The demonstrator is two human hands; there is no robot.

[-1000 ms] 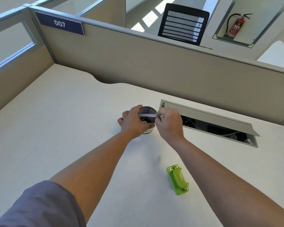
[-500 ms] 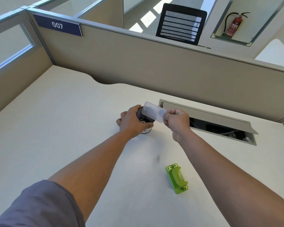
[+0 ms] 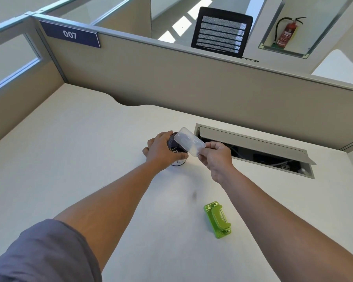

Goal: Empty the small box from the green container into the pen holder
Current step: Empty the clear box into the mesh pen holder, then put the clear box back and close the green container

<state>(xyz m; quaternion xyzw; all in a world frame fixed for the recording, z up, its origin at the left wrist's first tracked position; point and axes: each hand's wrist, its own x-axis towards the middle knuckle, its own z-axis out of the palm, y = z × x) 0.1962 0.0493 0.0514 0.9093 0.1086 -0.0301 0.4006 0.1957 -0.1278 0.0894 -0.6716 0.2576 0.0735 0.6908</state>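
Clear plastic: the box (image 3: 192,141) is pinched at its near corner by the right hand (image 3: 215,157), thumb and fingers clamped on it, tilted over the holder (image 3: 176,150).
Left fingers: the left hand (image 3: 163,150) is wrapped around the holder, fingers closed on its mesh wall, steadying it on the desk (image 3: 73,159).
Pouring well: judged from the tilt, keep the box's low edge inside the rim and tip slowly, so small pieces fall into the mesh cup and not past it; keep the left grip firm so the holder cannot tip.
Green container: the container (image 3: 217,219) lies on the desk nearer the person, well apart from both hands.
Hard to tell: whether the box has anything left in it; its contents are not legible through the frosted plastic.
Hidden: much of the holder sits behind the left hand and the box; what lies at its bottom is only dark specks.
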